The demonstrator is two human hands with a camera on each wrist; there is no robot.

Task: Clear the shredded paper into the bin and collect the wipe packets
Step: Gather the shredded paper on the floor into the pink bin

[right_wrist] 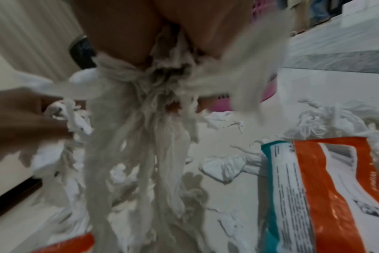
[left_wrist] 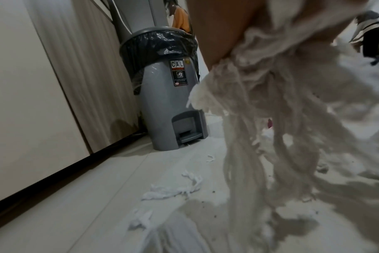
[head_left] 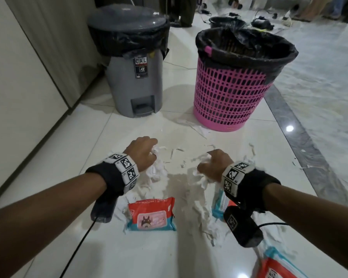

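Note:
Shredded white paper (head_left: 189, 189) lies strewn over the glossy floor. My left hand (head_left: 144, 152) grips a bunch of the shreds (left_wrist: 277, 106), which hang down in long strands just above the floor. My right hand (head_left: 213, 164) grips another bunch (right_wrist: 145, 119). An orange and teal wipe packet (head_left: 151, 213) lies between my forearms. A second packet (head_left: 221, 205) (right_wrist: 309, 188) is partly hidden under my right wrist. A third (head_left: 277, 267) sits at the lower right edge. The pink mesh bin (head_left: 229, 93) with a black liner stands ahead, to the right.
A grey pedal bin (head_left: 135, 63) (left_wrist: 169, 90) with its lid down stands ahead on the left beside a wall panel (head_left: 18, 87). A black cable (head_left: 76, 247) runs along the floor by my left arm. Another bucket and cables lie far behind.

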